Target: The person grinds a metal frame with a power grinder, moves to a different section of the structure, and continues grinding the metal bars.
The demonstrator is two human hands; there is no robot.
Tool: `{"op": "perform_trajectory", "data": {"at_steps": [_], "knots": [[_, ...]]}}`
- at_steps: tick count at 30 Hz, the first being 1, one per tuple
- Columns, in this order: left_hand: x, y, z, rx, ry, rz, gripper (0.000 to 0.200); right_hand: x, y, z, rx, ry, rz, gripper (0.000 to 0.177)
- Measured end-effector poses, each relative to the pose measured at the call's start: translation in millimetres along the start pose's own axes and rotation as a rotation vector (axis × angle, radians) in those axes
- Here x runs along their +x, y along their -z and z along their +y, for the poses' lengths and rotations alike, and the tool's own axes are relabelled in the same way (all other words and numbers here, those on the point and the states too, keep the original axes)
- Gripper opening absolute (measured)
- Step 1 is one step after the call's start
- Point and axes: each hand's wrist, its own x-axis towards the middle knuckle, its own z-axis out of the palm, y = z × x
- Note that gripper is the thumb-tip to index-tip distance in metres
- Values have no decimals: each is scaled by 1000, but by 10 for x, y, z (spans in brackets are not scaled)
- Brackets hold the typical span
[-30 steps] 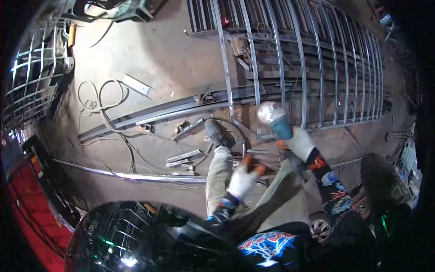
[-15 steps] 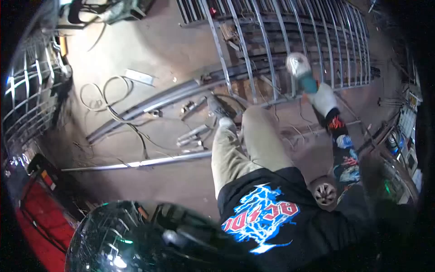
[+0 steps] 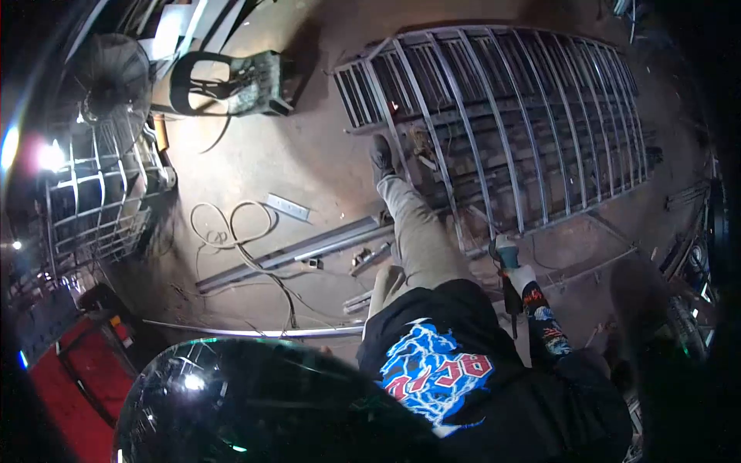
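My right hand (image 3: 521,275), in a light glove, is wrapped round a green-bodied power tool (image 3: 507,255), held low beside my right leg. Just beyond the tool lies the near edge of a long metal frame with parallel bars (image 3: 494,108). My left hand is hidden; a dark glossy helmet or visor (image 3: 255,393) covers the lower left of the view.
A coiled hose (image 3: 231,224), a long metal beam (image 3: 309,251) and a thin pipe (image 3: 255,333) lie on the floor at left. A chair (image 3: 231,83), a large fan (image 3: 104,89), a wire rack (image 3: 96,193) and a red cabinet (image 3: 77,378) stand farther left.
One leg has stepped forward to the metal frame. My right hand has come down and closer to my body with the tool. The view has shifted, showing more of the chair and fan.
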Motion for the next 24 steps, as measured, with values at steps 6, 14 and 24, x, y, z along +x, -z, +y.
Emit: {"op": "perform_trajectory", "data": {"at_steps": [6,14,24], "knots": [[254,-390,2818,41,-290,-119,34,1018,-191,-856,-156,-62,9,51],[366,-1924,5485,304,-637,-557,40,1094,690,-3717,-249,226,47,46],[336,-3967,6580,-257,-276,-840,45,1719,359,-5503,395,487,-77,40]]}}
